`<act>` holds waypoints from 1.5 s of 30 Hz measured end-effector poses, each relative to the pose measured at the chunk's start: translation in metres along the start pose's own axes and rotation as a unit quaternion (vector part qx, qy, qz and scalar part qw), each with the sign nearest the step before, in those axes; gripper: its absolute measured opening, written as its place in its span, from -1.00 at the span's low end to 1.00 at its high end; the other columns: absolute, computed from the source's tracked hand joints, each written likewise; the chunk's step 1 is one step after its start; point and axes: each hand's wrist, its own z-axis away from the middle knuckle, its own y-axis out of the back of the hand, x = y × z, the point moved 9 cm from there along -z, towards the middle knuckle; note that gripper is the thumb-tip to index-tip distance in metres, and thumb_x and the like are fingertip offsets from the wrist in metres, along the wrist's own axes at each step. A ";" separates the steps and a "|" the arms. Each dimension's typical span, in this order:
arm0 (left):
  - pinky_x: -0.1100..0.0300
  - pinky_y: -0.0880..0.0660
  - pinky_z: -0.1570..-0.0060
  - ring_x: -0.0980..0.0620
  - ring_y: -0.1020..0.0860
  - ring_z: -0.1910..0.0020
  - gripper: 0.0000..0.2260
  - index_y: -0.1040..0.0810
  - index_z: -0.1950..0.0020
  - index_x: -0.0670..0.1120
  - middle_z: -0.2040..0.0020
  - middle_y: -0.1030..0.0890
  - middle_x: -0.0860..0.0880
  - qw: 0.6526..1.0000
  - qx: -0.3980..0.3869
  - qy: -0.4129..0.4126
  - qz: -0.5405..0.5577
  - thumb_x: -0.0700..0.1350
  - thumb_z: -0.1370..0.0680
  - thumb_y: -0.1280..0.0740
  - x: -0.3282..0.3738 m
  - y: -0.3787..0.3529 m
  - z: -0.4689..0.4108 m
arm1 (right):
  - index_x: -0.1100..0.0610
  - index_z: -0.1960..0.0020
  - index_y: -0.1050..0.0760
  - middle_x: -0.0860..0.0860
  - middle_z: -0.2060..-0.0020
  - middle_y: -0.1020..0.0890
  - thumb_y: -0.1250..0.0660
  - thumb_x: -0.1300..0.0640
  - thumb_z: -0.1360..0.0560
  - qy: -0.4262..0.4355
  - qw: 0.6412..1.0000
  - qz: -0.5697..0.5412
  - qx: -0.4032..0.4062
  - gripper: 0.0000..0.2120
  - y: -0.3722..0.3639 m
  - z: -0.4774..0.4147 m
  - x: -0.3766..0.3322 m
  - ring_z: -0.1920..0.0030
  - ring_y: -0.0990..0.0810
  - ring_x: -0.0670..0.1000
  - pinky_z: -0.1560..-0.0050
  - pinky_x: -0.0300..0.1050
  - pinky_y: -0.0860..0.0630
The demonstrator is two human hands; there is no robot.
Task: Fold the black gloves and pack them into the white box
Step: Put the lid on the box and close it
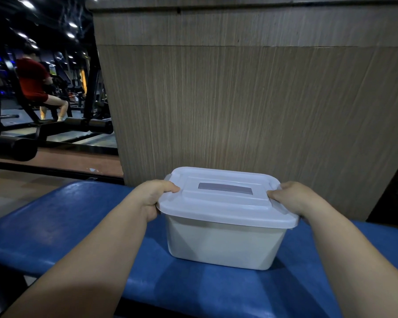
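Note:
The white box (223, 244) stands on a blue padded bench (67, 226) with its white lid (221, 200) on top. A grey handle recess sits in the middle of the lid. My left hand (154, 197) grips the lid's left edge, thumb curled over the top. At the lid's right edge my right hand (290, 198) grips the same way. No black gloves are visible; the box's inside is hidden by the lid.
A tall wood-grain panel (251, 99) rises right behind the box. To the left lie gym machines with black padded rollers (87, 125), and a person in a red shirt (32, 79) sits on one, far off.

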 end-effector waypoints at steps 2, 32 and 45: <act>0.07 -0.52 0.18 -0.15 -0.60 0.17 -0.80 -0.54 -0.09 -0.26 0.04 -0.63 -0.22 0.999 0.004 -0.012 -0.030 -0.33 -0.47 -0.33 0.004 -0.002 -0.002 | 0.23 0.08 -0.56 0.13 0.16 -0.64 -0.31 0.05 -0.48 -0.001 1.000 -0.002 0.000 -0.77 0.000 0.000 0.000 0.20 -0.57 0.12 0.20 -0.11 -0.44; 0.13 -0.47 0.31 -0.12 -0.56 0.20 -0.75 -0.52 -0.16 -0.18 0.09 -0.60 -0.16 0.995 0.023 -0.064 -0.068 -0.35 -0.51 -0.28 0.012 -0.004 0.008 | 0.29 -0.10 -0.56 0.17 0.09 -0.70 -0.41 0.20 -0.49 -0.077 0.948 -0.301 -0.066 -0.77 -0.018 0.011 0.022 0.17 -0.67 0.13 0.23 -0.08 -0.55; 0.14 -0.48 0.32 -0.14 -0.58 0.17 -0.71 -0.53 -0.22 -0.21 0.01 -0.61 -0.21 0.994 0.026 -0.065 -0.085 -0.33 -0.50 -0.29 0.010 -0.002 0.003 | 0.28 -0.16 -0.49 0.20 -0.01 -0.65 -0.37 0.18 -0.52 -0.070 0.966 -0.246 -0.047 -0.74 -0.015 0.007 0.016 0.06 -0.64 0.17 0.13 -0.03 -0.55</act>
